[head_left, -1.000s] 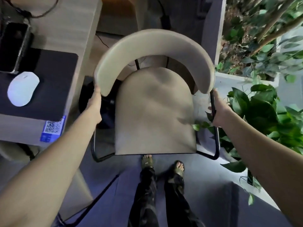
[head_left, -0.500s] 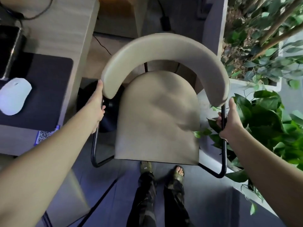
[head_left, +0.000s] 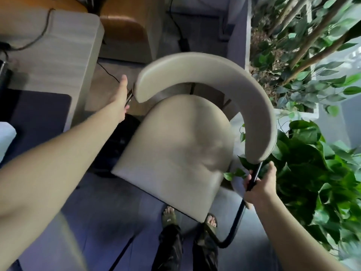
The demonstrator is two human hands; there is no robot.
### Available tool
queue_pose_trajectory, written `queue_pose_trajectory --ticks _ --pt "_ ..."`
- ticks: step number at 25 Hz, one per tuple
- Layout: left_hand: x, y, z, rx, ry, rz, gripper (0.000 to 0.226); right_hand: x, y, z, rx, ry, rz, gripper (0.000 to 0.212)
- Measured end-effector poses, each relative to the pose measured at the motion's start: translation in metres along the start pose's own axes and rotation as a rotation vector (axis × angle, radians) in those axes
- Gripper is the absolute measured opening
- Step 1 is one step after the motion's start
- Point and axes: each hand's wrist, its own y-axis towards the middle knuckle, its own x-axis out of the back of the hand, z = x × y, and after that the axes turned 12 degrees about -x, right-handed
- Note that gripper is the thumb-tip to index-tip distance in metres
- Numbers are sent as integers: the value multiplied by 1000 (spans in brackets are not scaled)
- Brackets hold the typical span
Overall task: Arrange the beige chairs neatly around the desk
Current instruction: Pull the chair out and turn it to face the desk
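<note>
A beige chair (head_left: 175, 153) with a curved backrest and a black tube frame fills the middle of the head view, turned at an angle, its backrest toward the upper right. My left hand (head_left: 121, 94) grips the frame just below the left end of the backrest. My right hand (head_left: 259, 184) is closed around the black tube under the right end of the backrest. The pale wooden desk (head_left: 52, 61) stands to the left of the chair, its edge a short way from my left hand.
A dark desk mat (head_left: 39, 118) lies on the desk. Green potted plants (head_left: 312, 163) crowd the right side, leaves touching the chair. A black cable and adapter (head_left: 183, 43) lie on the floor beyond. My sandalled feet (head_left: 170, 218) stand just behind the seat.
The chair has swung clockwise: its left side moved away from me and its right side came back toward me. Both hands stayed on the frame. The view shifted so less of the desk shows.
</note>
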Motion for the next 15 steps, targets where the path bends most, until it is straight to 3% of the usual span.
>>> queue_pose_trajectory --ticks 5,10,15 --pt "-22 17 -27 -161 48 78 86 -4 15 -33 -36 114 -19 55" --pt "-41 31 -39 -214 23 121 76 -7 10 -51 -18 119 42 52" --pt "-36 29 -29 -171 42 94 78 -16 6 -54 62 -14 -43 42"
